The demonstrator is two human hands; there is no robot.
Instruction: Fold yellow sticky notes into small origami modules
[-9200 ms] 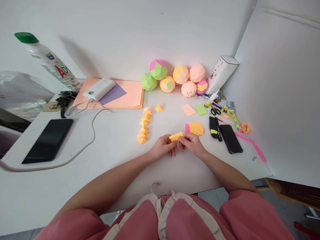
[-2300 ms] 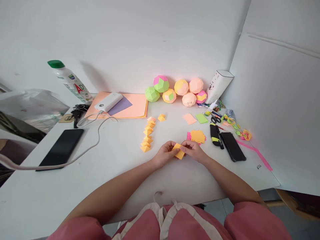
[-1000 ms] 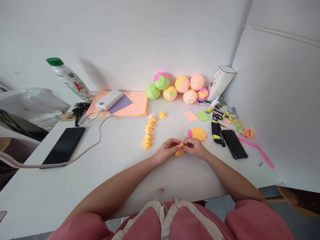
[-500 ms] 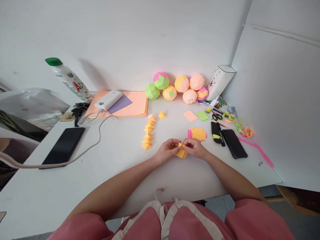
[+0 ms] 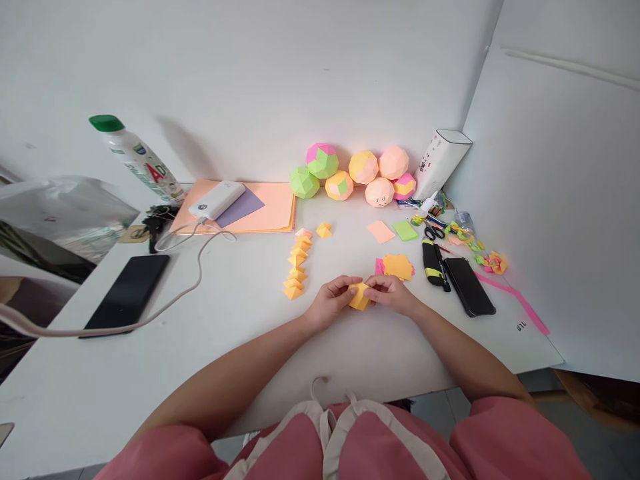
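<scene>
A folded yellow-orange paper piece is pinched between both hands above the front of the desk. My left hand grips its left side, thumb toward me. Fingers of my right hand close on its right side. To the left lies a column of folded orange paper units, with a peach one at its far end. Another orange unit sits apart. Beyond my right hand is a pile of orange paper sheets over pink ones.
Several paper polyhedron balls line the wall. Scissors, a yellow-black cutter and a black phone lie right. A power bank rests on peach paper; its cable crosses the left side, near a bottle.
The paper piece in my hands has been turned and now shows a more compact, faceted shape. Both hands keep their hold and have barely shifted.
</scene>
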